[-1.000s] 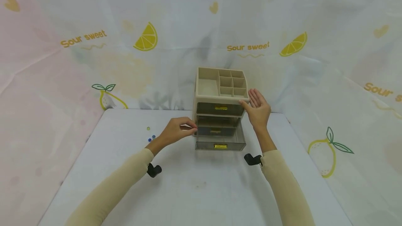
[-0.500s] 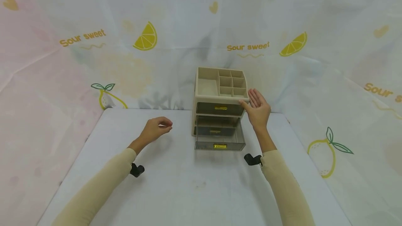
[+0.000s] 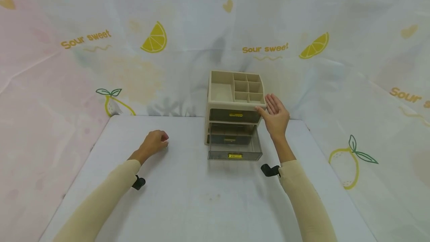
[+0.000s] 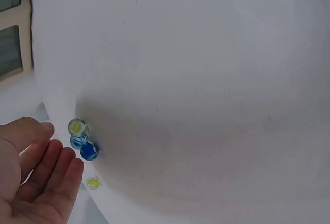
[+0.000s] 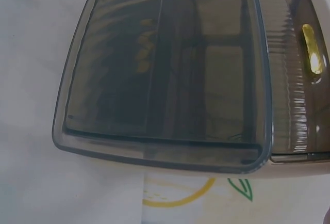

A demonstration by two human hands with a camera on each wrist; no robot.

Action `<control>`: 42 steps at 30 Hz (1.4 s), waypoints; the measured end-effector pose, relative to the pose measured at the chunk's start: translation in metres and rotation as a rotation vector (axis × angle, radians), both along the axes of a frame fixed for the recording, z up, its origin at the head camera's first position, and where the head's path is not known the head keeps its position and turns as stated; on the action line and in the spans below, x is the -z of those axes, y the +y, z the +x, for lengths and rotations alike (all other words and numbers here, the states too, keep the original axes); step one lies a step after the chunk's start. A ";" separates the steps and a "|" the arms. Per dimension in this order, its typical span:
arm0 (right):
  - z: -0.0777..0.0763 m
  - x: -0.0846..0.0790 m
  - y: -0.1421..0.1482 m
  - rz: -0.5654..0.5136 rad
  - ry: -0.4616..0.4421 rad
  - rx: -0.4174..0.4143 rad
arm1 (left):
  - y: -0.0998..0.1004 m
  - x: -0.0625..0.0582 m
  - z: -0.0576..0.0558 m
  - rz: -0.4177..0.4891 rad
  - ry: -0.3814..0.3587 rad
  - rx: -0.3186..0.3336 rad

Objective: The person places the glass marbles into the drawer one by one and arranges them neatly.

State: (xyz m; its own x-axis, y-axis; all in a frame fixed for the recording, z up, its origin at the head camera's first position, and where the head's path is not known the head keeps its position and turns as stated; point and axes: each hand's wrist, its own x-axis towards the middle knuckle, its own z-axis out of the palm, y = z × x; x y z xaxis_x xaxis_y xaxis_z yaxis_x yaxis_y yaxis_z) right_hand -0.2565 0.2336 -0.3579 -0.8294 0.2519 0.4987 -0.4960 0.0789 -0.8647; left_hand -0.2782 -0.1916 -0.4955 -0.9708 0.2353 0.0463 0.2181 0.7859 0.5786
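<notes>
A beige desktop organizer (image 3: 236, 104) with translucent grey drawers and gold handles stands at the back of the table. Its middle drawer (image 3: 215, 155) is pulled out; the drawer above is closed. My right hand (image 3: 277, 118) touches the organizer's right front corner, thumb on the top rim and fingers straight along the side. To the left, my left hand (image 3: 152, 145) is low over the table with fingers loosely bent. In the left wrist view its fingertips are right beside a yellow marble (image 4: 77, 127) and two blue marbles (image 4: 89, 151). Another yellow marble (image 4: 93, 183) lies close by.
The organizer's top tray (image 3: 221, 92) has one large compartment and several small ones. A white cloth covers the table (image 3: 215, 204). Behind hangs a lemon-print fabric backdrop (image 3: 195, 66). Black wrist cameras sit on both wrists, the right one (image 3: 270, 170) below the drawer's right side.
My left hand has moved from the open drawer's left edge leftward to the marbles, its fingers parting from a pinch. The right hand and the drawer have stayed in place.
</notes>
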 end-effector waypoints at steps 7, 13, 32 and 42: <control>0.001 0.000 0.001 0.011 0.005 0.007 | -0.004 0.007 0.000 -0.043 -0.069 -0.008; 0.002 -0.001 0.001 0.020 0.016 0.006 | -0.006 0.012 -0.001 -0.034 -0.030 -0.011; 0.001 0.001 -0.001 0.013 0.019 -0.001 | -0.015 0.023 0.001 0.070 0.054 -0.024; 0.000 0.001 -0.001 0.019 0.020 0.000 | -0.015 0.023 0.001 0.075 0.052 -0.027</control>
